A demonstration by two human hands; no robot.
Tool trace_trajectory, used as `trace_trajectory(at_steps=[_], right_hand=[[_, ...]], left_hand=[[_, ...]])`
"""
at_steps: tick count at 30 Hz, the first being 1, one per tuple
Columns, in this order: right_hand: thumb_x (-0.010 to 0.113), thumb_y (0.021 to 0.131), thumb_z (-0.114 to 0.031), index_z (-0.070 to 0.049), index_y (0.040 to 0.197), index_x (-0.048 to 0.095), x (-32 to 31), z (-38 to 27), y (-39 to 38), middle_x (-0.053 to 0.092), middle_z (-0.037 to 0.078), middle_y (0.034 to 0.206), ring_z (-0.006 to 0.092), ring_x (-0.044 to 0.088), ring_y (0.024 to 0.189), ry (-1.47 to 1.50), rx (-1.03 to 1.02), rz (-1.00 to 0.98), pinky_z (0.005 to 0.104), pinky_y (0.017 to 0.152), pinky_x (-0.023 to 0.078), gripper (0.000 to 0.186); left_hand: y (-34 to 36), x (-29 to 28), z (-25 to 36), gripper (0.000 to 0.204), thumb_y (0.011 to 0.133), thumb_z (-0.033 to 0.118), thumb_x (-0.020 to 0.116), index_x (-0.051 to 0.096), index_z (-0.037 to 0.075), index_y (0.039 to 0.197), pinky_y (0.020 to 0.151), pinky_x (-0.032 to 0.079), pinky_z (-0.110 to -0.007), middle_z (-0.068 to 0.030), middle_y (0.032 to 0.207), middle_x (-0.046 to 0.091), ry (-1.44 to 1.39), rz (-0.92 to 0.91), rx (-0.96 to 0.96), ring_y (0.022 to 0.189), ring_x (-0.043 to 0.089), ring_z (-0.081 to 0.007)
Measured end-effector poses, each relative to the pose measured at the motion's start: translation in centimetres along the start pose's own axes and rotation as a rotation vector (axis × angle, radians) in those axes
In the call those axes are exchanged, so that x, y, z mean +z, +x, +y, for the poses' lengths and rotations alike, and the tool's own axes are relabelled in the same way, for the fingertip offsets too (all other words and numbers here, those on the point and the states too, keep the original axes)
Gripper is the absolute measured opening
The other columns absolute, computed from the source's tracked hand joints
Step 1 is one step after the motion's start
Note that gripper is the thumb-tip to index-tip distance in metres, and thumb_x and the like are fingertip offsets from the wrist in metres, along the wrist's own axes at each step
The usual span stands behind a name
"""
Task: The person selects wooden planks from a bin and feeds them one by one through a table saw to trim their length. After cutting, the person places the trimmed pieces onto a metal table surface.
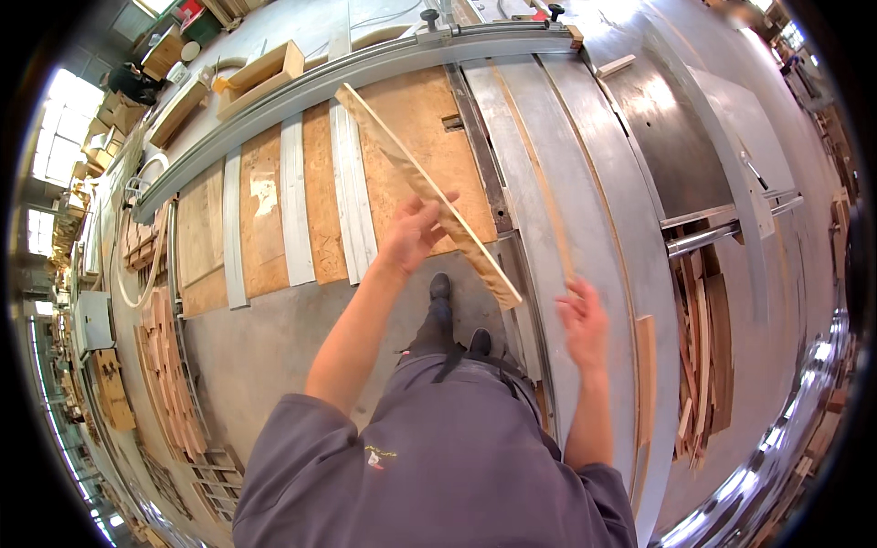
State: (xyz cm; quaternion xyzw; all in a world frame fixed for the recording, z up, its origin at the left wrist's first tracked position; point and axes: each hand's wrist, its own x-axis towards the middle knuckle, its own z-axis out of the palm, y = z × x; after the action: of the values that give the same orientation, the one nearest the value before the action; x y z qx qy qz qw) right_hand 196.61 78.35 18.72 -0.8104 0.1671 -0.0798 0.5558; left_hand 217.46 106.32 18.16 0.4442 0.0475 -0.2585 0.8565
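A long, narrow wooden strip (470, 248) with a pale edge and a rougher brown face is held slantwise in front of me. My left hand (416, 233) is closed around its middle, fingers partly hidden behind the wood. One end points up toward the long metal fence (365, 57); the other end comes down near the edge of the grey metal machine table (585, 210). Over that table hangs my right hand (583, 321), slightly blurred, its fingers loosely bent and apart with nothing seen in them. It is to the right of the strip's lower end, not touching it.
Wooden panels (324, 196) and pale metal bars lie left of the metal table. Another upright fence (708, 119) stands at right, with offcuts (708, 338) below it. Stacked timber (169, 374) is at left. A narrow wood piece (646, 379) lies along the table's right edge.
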Motion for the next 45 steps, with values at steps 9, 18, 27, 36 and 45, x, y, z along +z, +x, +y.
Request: trace_trajectory(at_steps=[9, 18, 27, 36, 45], right_hand=[[0.066, 0.091, -0.004, -0.001, 0.116, 0.068, 6.2, 0.1, 0.1, 0.067, 0.004, 0.078, 0.0104, 0.062, 0.062, 0.382, 0.325, -0.475, 0.026, 0.058, 0.051, 0.025], [0.069, 0.071, 0.008, -0.006, 0.12, 0.069, 6.4, 3.0, -3.2, 0.063, 0.01, 0.095, 0.0272, 0.065, 0.081, -0.342, -0.773, 0.009, 0.0367, 0.067, 0.055, 0.051], [0.075, 0.074, 0.002, -0.006, 0.123, 0.067, 7.7, 1.8, -5.7, 0.066, 0.011, 0.095, 0.0289, 0.067, 0.079, -0.327, -0.671, -0.137, 0.0379, 0.067, 0.055, 0.051], [0.076, 0.078, -0.012, -0.004, 0.12, 0.061, 14.3, 12.7, -12.5, 0.061, 0.015, 0.104, 0.0344, 0.064, 0.094, -0.673, -0.281, -0.468, 0.0435, 0.078, 0.055, 0.045], [0.066, 0.085, -0.016, 0.006, 0.13, 0.051, 20.8, 31.3, -16.1, 0.044, 0.032, 0.143, 0.0433, 0.057, 0.121, -1.395, 0.252, -0.735, 0.0423, 0.09, 0.055, 0.052]], left_hand=[[-5.8, -1.0, -1.1, 0.037, 0.094, 0.004, 0.064, 0.057, 0.002, 0.13, 0.097, 0.056, -0.037, -0.0126, 0.13, 0.064, 0.03, 0.227, 0.072, 0.112, 0.066, -0.0218], [-12.8, -2.3, -0.9, 0.06, 0.089, 0.0, 0.062, 0.037, -0.002, 0.143, 0.102, 0.054, -0.045, -0.0212, 0.136, 0.056, -0.104, 0.226, 0.251, 0.123, 0.06, -0.0342], [-13.5, -4.2, -1.6, 0.033, 0.096, 0.01, 0.06, 0.052, -0.004, 0.124, 0.09, 0.06, -0.047, -0.0215, 0.12, 0.065, -0.086, 0.428, 0.249, 0.109, 0.068, -0.0357], [-21.8, -12.5, -1.7, 0.025, 0.097, 0.005, 0.058, 0.052, -0.002, 0.12, 0.085, 0.056, -0.037, -0.0127, 0.101, 0.066, 0.266, 0.569, 0.336, 0.091, 0.069, -0.0248], [-36.9, -25.5, -11.2, 0.026, 0.092, -0.005, 0.057, 0.055, -0.002, 0.117, 0.082, 0.055, -0.032, -0.0104, 0.101, 0.068, 0.902, 0.765, -0.085, 0.09, 0.068, -0.0193]])
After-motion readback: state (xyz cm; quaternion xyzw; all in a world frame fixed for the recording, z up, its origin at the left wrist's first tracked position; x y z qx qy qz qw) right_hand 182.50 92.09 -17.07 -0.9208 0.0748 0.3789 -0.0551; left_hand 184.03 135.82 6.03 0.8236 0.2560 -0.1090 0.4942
